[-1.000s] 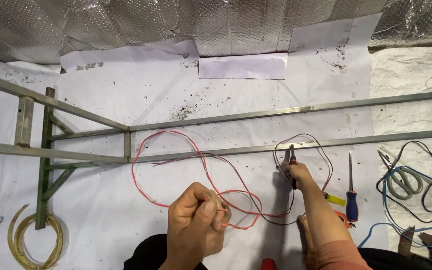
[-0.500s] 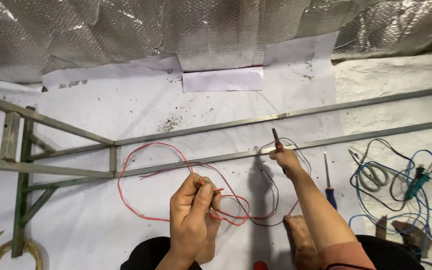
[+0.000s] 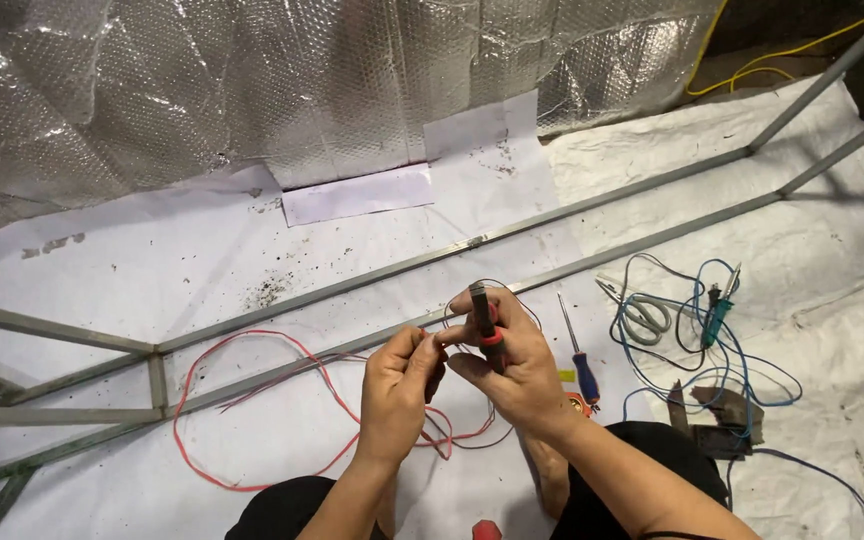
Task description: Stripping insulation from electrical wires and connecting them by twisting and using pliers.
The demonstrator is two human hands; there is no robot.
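The left hand [image 3: 399,385] pinches the red wire [image 3: 252,345] between thumb and fingertips, just below centre frame. The right hand [image 3: 512,350] is closed around a red-handled tool [image 3: 485,322], apparently pliers or a stripper; its tip points up, next to the left fingertips. Whether the tool's tip has closed on the wire cannot be determined. The rest of the wire loops to the lower left across the white sheet [image 3: 152,270] and passes under the metal frame [image 3: 372,275].

Judged procedure for a clean result:
- Keep the pinch close to the tool tip so the wire end does not flex.
- Present the wire square to the tool.
- Apply light, even squeeze; excess force may nick the conductor.

Right of the hands lie a blue-handled screwdriver [image 3: 582,360], scissors [image 3: 642,315] and a blue cable [image 3: 742,360] tangle.

Packages, labels, signs: none legible. A blank white paper strip [image 3: 357,193] lies at upper centre, rectangular, at the lower edge of the silver bubble foil [image 3: 202,90]. A small yellow tag [image 3: 566,376] sits beside the screwdriver.
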